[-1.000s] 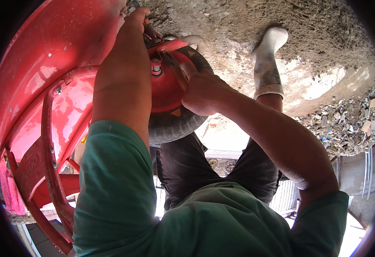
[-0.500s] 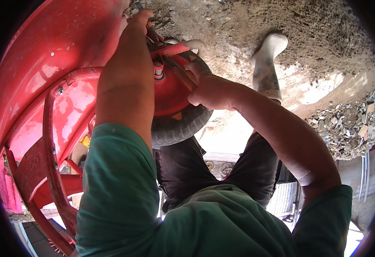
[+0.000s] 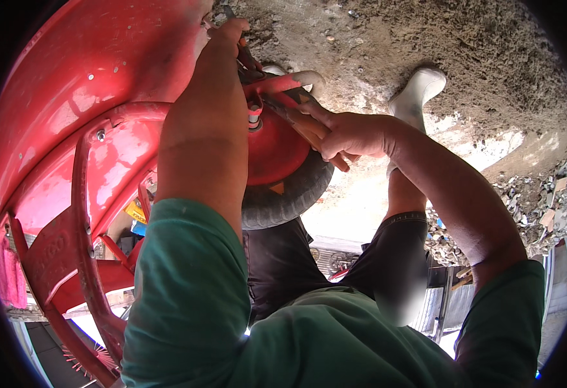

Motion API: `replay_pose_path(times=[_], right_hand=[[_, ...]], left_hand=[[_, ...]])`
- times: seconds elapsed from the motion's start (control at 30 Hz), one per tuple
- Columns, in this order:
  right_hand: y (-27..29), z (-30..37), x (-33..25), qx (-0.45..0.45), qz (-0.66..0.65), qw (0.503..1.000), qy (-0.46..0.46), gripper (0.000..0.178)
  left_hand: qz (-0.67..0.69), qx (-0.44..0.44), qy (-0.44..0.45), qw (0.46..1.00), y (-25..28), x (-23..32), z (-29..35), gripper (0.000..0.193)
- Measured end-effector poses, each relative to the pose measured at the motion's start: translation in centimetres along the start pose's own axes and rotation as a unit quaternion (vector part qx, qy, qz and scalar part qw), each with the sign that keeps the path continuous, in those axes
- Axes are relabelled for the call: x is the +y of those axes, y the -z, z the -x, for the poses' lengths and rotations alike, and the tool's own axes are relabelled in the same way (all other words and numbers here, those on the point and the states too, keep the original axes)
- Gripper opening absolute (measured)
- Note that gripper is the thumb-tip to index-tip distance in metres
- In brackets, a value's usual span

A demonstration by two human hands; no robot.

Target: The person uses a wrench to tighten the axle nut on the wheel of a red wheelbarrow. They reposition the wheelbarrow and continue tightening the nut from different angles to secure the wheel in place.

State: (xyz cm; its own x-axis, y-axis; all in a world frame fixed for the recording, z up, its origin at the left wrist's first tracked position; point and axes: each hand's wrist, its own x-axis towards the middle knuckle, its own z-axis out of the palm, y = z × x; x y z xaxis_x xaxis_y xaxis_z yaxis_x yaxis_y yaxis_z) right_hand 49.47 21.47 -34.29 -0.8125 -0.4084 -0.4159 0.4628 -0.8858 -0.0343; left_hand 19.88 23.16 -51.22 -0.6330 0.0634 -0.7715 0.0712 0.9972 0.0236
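A red wheelbarrow lies tipped at the left, its tray (image 3: 102,58) filling the upper left. Its wheel, with a black tyre (image 3: 290,204) and red hub (image 3: 277,152), is in front of me. My right hand (image 3: 361,136) is closed round the orange-brown handles of pliers (image 3: 309,128), whose head reaches toward the axle bolt (image 3: 254,116) under the red bracket (image 3: 277,84). My left hand (image 3: 231,31) is stretched past the wheel's far side. It is closed on a dark tool with orange on its handle (image 3: 248,58), perhaps another pair of pliers; its working end is hidden.
The wheelbarrow's red frame legs (image 3: 79,194) stand at the left. White boots (image 3: 422,87) are on the dirt ground (image 3: 484,71). A heap of rubble (image 3: 535,207) lies at the right. Pink cloth (image 3: 11,275) hangs at the far left.
The whole view has shifted slightly. My right hand has moved right and a little down with the pliers, and more of their handles now shows. My left hand keeps its grip at the wheel's far side.
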Motion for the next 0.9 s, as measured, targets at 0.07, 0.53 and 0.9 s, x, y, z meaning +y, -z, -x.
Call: replay_pose_path(times=[0.07,0.53,0.9], right_hand=[[1.0,0.0,1.3,-0.063,-0.191,0.978,0.056,0.093],[0.3,-0.7,1.8,-0.079,-0.226,0.967,0.092,0.089],[-6.2,-2.2,-1.5,0.131,0.263,0.956,-0.025,0.079]], left_hand=[[-0.009,-0.047,-0.001,0.999,0.0,0.2,0.2,0.105],[-0.040,-0.051,0.015,0.998,0.4,0.8,1.1,0.104],[-0.032,-0.034,0.017,0.999,0.2,-0.2,0.4,0.088]])
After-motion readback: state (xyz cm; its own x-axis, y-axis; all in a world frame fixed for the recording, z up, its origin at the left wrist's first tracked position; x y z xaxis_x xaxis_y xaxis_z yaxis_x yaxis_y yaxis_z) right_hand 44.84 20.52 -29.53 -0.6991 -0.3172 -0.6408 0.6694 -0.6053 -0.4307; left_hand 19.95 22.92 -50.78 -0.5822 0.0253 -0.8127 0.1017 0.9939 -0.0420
